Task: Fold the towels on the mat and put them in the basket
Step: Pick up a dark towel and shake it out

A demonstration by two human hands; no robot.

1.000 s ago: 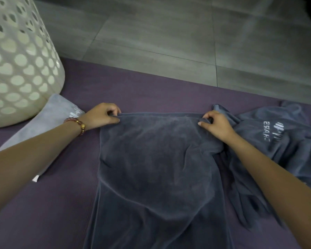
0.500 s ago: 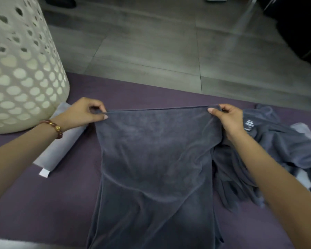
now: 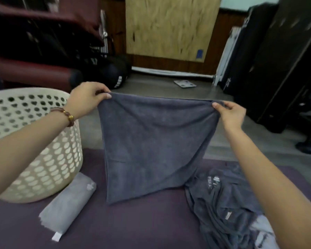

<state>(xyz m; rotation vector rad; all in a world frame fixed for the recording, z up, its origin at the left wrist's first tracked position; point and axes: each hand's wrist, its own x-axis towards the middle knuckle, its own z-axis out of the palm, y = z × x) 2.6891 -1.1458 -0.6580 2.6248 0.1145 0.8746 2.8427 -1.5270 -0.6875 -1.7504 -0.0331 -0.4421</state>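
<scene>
A dark grey towel (image 3: 151, 146) hangs in the air in front of the person, held up by its two upper corners. The left hand (image 3: 87, 101) pinches the upper left corner between thumb and fingers, closed tight on the cloth; a beaded bracelet (image 3: 66, 116) sits on that wrist. The right hand (image 3: 232, 114) pinches the upper right corner in the same way, fingers curled shut over the fabric. The top edge runs nearly straight between the two hands, sloping slightly down toward the right. The towel appears doubled over, and its lower edge slants, with the lower left corner hanging lowest, just above or touching the purple mat (image 3: 133, 227); which of the two cannot be told.

On the mat, left of the hanging towel, lies a folded light grey towel (image 3: 70, 203) with a white tag at its near end. It rests just beside the base of a cream perforated laundry basket (image 3: 43, 150), which stands upright at the left edge of the mat. To the right, under the right forearm, a heap of unfolded dark grey towels (image 3: 223, 203) lies crumpled on the mat, with white lettering visible on one fold and a paler piece of cloth showing at its near edge.

Beyond the mat is a grey tiled floor (image 3: 169, 85).
</scene>
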